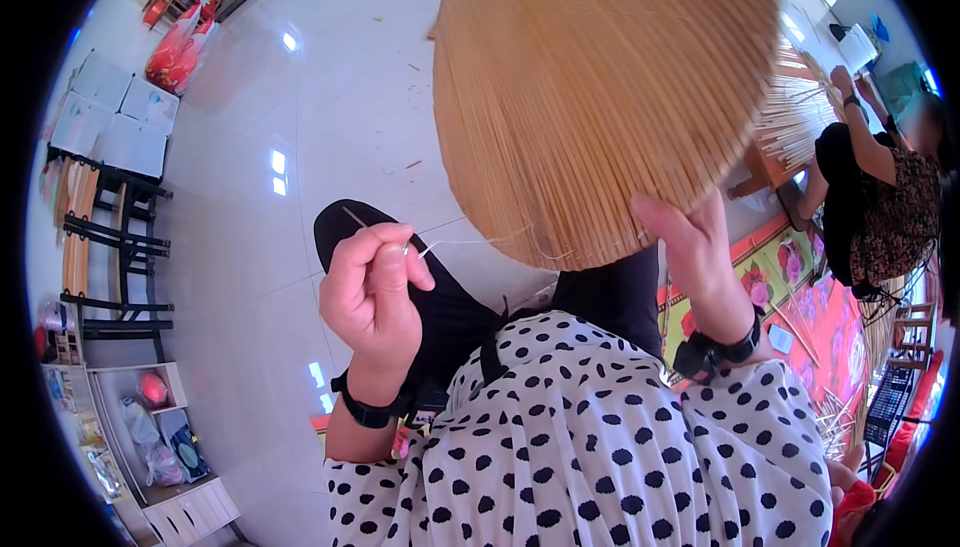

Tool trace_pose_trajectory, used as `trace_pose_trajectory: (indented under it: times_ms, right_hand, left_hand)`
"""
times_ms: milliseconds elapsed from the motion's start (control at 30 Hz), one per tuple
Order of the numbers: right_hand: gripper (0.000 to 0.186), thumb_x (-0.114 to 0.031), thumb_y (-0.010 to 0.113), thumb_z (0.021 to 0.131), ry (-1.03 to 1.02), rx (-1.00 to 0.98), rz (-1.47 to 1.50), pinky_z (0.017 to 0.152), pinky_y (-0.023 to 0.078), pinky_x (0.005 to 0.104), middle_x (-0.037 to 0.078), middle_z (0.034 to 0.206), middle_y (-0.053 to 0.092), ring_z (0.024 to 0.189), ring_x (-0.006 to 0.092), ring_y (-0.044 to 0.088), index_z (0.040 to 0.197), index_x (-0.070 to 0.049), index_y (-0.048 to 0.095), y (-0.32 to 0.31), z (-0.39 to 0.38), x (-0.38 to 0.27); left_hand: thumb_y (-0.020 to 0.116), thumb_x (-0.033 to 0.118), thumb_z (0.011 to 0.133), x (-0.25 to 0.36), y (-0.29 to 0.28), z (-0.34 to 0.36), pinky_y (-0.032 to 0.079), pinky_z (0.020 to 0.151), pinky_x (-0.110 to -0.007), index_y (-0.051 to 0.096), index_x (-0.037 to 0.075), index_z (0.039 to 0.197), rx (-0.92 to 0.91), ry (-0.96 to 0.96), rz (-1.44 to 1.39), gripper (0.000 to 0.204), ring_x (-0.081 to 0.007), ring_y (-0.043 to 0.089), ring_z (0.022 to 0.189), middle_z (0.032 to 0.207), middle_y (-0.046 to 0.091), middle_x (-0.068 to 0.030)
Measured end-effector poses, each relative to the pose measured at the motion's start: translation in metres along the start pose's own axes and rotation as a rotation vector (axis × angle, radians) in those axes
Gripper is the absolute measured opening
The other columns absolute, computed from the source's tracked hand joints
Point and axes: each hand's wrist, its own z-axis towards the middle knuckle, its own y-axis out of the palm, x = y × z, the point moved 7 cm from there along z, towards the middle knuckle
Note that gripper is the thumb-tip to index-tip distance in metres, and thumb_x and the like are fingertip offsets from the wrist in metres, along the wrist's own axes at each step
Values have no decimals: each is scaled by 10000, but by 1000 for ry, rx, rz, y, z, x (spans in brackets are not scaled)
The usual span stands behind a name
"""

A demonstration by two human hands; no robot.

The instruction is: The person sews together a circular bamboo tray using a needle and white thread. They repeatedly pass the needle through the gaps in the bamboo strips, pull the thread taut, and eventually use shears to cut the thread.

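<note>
A large rounded panel of thin tan stalks (600, 97), laid side by side, stands up in front of me and reaches past the top of the view. My right hand (695, 247) grips its lower right edge, thumb on the near face and the other fingers hidden behind. Off the panel's lower left, my left hand (372, 297) pinches a thin needle (353, 216), its shaft sticking out up and left past the fingers. White thread (455, 243) runs from this pinch to the panel's lower edge, where a loose strand lies over the stalks.
At the right a co-worker (880, 197) sits beside another bundle of pale stalks (790, 112). A red flowered mat (770, 297) with loose sticks covers the floor there. Along the left stand white boxes (110, 112), stacked black-legged folding furniture (115, 237) and an open cabinet (150, 437).
</note>
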Motion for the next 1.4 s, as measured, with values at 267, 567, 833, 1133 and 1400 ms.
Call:
trace_pose_trajectory:
  times_ms: [267, 567, 833, 1133, 1400]
  right_hand:
    - [184, -116, 584, 833, 244, -175, -190, 595, 410, 289, 3, 676, 553, 640, 91, 493, 793, 60, 617, 11, 56, 76]
    - [291, -175, 599, 784, 332, -311, -403, 504, 503, 313, 135, 656, 625, 552, 193, 623, 791, 114, 637, 49, 103, 71]
    - [316, -205, 625, 782, 487, -421, -528, 465, 478, 280, 110, 634, 604, 524, 162, 593, 794, 110, 643, 80, 122, 88]
    - [424, -340, 558, 931, 426, -399, -590, 612, 493, 278, 79, 780, 645, 679, 100, 588, 989, 75, 626, 79, 88, 70]
    - [276, -63, 685, 855, 430, -253, -366, 731, 534, 232, 85, 927, 696, 827, 78, 635, 1079, 80, 611, 55, 2, 98]
  left_hand:
    - [480, 38, 978, -21, 2, -25, 411, 502, -210, 604, -32, 980, -57, -240, -22, 142, -75, 508, 521, 631, 538, -26]
    - [543, -2, 943, -22, -12, -28, 410, 470, -189, 632, -47, 995, -82, -235, -49, 113, -61, 526, 517, 651, 564, -23]
    - [493, -23, 930, -48, -17, -8, 388, 498, -195, 632, -39, 1119, -36, -318, -94, 235, -69, 496, 513, 646, 542, -15]
    - [602, -18, 875, -99, 34, -26, 470, 568, -235, 661, 16, 1141, -311, -380, -128, 275, -88, 581, 604, 778, 679, -74]
    - [658, -29, 815, -103, 48, -26, 477, 542, -293, 693, 18, 1012, -389, -169, -102, 206, -233, 604, 585, 747, 649, -123]
